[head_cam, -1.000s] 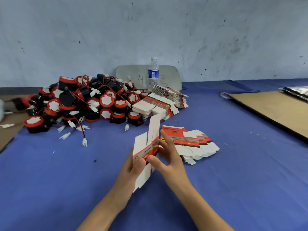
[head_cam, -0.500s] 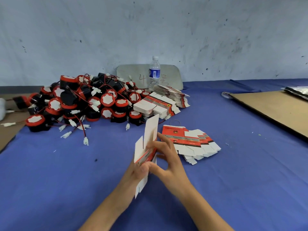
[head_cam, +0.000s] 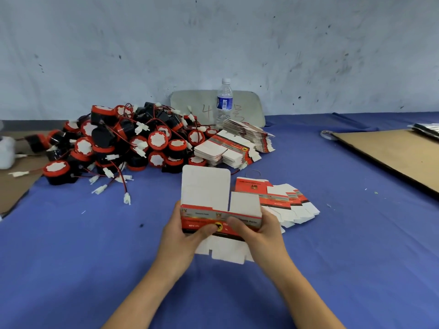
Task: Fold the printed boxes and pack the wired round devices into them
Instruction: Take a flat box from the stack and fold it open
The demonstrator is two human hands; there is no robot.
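box (head_cam: 221, 222) swung edge-on → face-on in 0.5 s | L hand (head_cam: 180, 238) + R hand (head_cam: 261, 236) fingers (head_cam: 207, 230) pinching it | flaps still open, folding prob. just starting, nothing packed

On grey board (head_cam: 190, 103): handwritten "4" and one further character, not legible. On printed box (head_cam: 202, 216): "QTY"; remaining print blurred.
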